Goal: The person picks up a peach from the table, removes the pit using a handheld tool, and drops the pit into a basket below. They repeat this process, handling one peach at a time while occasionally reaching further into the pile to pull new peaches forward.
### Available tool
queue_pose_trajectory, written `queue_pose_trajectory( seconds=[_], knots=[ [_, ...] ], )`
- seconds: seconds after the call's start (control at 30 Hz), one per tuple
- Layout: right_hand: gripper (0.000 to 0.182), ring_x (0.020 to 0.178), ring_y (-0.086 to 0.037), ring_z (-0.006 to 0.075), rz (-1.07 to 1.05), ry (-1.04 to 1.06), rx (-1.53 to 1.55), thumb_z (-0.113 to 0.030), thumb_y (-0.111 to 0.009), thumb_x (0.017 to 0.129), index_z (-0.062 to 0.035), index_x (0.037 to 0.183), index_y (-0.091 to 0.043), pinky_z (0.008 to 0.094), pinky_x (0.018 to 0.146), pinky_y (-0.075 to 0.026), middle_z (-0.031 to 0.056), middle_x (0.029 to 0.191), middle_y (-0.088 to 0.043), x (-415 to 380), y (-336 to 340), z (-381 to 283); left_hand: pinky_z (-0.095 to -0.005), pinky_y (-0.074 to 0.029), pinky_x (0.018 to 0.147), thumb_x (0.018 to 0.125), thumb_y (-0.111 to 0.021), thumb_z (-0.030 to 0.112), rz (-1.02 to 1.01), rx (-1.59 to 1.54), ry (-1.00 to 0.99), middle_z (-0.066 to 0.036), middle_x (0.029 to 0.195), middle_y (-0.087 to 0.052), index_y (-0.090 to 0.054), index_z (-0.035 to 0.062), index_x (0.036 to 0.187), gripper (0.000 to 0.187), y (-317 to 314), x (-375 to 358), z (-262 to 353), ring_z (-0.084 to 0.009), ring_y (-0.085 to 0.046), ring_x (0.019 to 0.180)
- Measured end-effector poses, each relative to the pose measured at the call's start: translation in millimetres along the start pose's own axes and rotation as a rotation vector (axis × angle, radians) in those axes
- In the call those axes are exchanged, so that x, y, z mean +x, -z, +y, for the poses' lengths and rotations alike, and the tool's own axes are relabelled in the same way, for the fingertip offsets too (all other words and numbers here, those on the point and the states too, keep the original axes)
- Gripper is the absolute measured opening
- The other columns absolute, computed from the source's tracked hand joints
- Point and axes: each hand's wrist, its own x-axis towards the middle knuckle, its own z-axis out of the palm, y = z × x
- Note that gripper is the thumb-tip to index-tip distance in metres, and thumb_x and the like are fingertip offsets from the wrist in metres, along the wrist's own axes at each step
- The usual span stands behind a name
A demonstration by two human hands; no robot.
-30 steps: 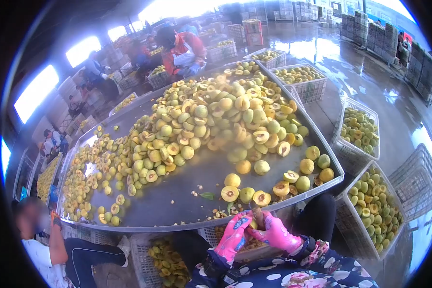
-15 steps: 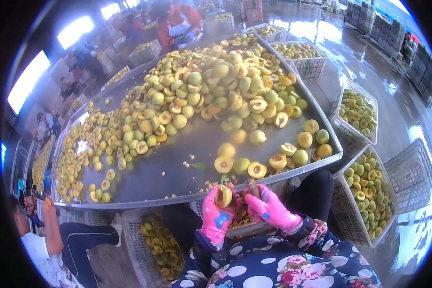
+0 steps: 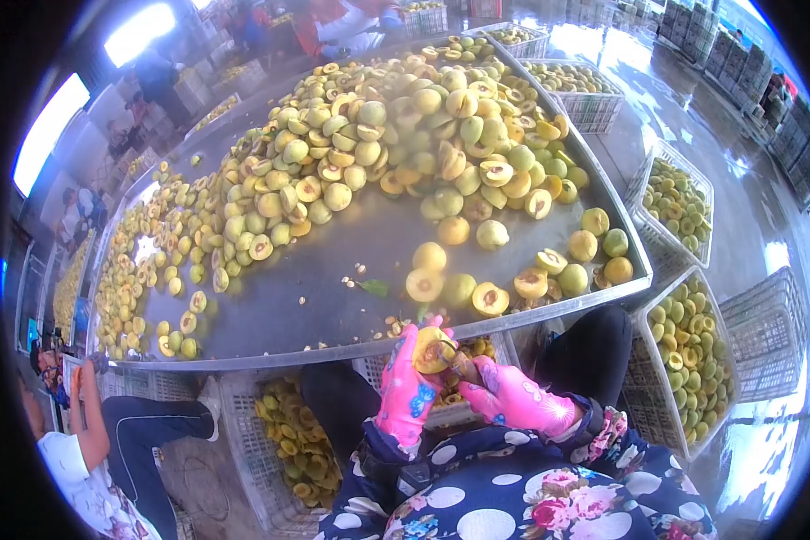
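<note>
My left hand (image 3: 405, 389), in a pink glove with blue butterfly prints, is closed around a yellow peach half (image 3: 429, 355) just off the near table edge. My right hand (image 3: 518, 396), gloved in pink too, is closed on a short brownish tool (image 3: 463, 367). The tool's tip meets the cut face of the peach half; its exact shape is too small to tell. Below my hands stands a crate (image 3: 457, 414) with cut peach pieces in it.
A metal-rimmed table (image 3: 333, 301) carries a large heap of halved peaches (image 3: 333, 171). A full crate (image 3: 688, 360) stands at my right, another crate of peach pieces (image 3: 297, 441) at lower left. A seated co-worker (image 3: 85, 450) is at far left; another person (image 3: 337, 22) stands behind the table.
The tool in my right hand has come left onto the peach half. My left hand has turned its cut face up. The view has shifted slightly.
</note>
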Motion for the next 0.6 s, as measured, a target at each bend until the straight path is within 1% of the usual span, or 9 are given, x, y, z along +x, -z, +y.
queue_pose_trajectory(
  seconds=[0.03,0.13,0.23,0.33,0.43,0.53,0.6],
  knots=[
    [0.024,0.068,-0.059,0.0410,-0.004,-0.016,0.006,-0.021,-0.055,0.089,0.0000,0.098,-0.046,0.0414,0.055,-0.044,0.0224,0.071,-0.058,1.2,-1.8,1.3,-0.0368,-0.051,0.078,0.096,-0.041,0.034,0.011,0.016,-0.004,-0.013,0.110,-0.058,-0.049,0.0036,0.121,0.041,-0.7,0.0,-0.5,-0.0227,-0.058,0.098],
    [0.023,0.067,-0.060,0.0397,0.005,-0.001,0.033,-0.020,-0.055,0.088,-0.0005,0.098,-0.046,0.0415,0.055,-0.044,0.0218,0.071,-0.058,1.1,-3.2,0.9,-0.0356,-0.051,0.077,0.096,-0.041,0.033,0.132,0.029,-0.001,-0.014,0.108,-0.059,-0.050,0.0032,0.119,0.039,-8.3,0.8,-4.3,-0.0221,-0.059,0.095],
    [0.023,0.066,-0.061,0.0380,-0.002,-0.024,0.091,-0.019,-0.054,0.089,-0.0003,0.097,-0.045,0.0418,0.054,-0.044,0.0207,0.068,-0.058,2.6,-7.0,4.8,-0.0349,-0.051,0.077,0.096,-0.042,0.031,0.143,0.045,-0.069,-0.014,0.107,-0.059,-0.050,0.0026,0.117,0.037,-13.7,1.8,-10.6,-0.0217,-0.059,0.092],
    [0.019,0.053,-0.050,0.0096,0.047,0.012,0.092,-0.020,-0.050,0.093,-0.0022,0.095,-0.044,0.0280,0.048,-0.041,0.0034,0.065,-0.052,2.8,-13.5,14.9,-0.0348,-0.051,0.077,0.095,-0.043,0.030,0.133,0.019,-0.133,-0.014,0.107,-0.059,-0.050,0.0019,0.116,0.036,-15.7,2.3,-17.6,-0.0217,-0.060,0.088],
    [0.019,0.055,-0.056,0.0196,0.046,0.011,-0.052,-0.018,-0.050,0.092,-0.0003,0.096,-0.045,0.0322,0.049,-0.043,0.0096,0.067,-0.055,5.2,-14.6,17.3,-0.0342,-0.052,0.075,0.095,-0.044,0.031,0.169,0.038,-0.152,-0.014,0.104,-0.059,-0.050,0.0018,0.116,0.036,-19.7,3.5,-21.1,-0.0221,-0.060,0.085],
    [0.021,0.062,-0.060,0.0328,0.082,0.104,-0.214,-0.016,-0.052,0.089,0.0017,0.098,-0.044,0.0371,0.051,-0.044,0.0176,0.070,-0.057,7.0,-18.1,29.4,-0.0342,-0.052,0.073,0.094,-0.046,0.030,0.180,0.089,-0.158,-0.014,0.101,-0.059,-0.051,0.0016,0.114,0.035,-14.4,6.8,-26.0,-0.0221,-0.060,0.080],
    [0.024,0.068,-0.059,0.0384,0.087,0.130,-0.148,-0.015,-0.053,0.088,0.0032,0.101,-0.043,0.0404,0.054,-0.044,0.0211,0.072,-0.057,9.9,-21.8,37.3,-0.0335,-0.052,0.071,0.093,-0.048,0.027,0.195,0.117,-0.167,-0.013,0.099,-0.060,-0.052,0.0014,0.112,0.033,-10.5,9.9,-28.4,-0.0213,-0.060,0.076]
  ],
)
